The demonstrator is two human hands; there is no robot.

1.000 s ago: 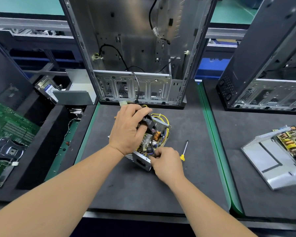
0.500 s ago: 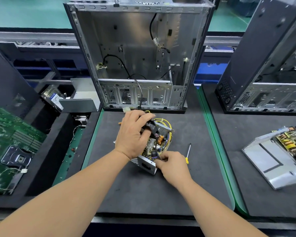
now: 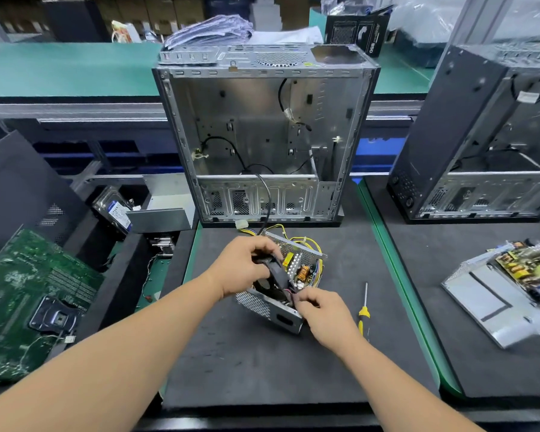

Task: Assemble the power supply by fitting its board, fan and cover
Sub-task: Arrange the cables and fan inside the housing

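Over the power supply case (image 3: 270,310), lying on the counter (image 3: 247,363) before the open tower, the left hand (image 3: 242,269) curls its fingers around the black fan (image 3: 276,274), while the right hand (image 3: 320,310) pinches the fan's wires at the case's near-right corner.

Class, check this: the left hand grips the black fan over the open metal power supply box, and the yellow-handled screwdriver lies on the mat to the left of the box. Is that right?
Not quite. The head view shows the yellow-handled screwdriver lying to the right of the open metal power supply box, beside the right hand. The left hand does grip the black fan over the box.
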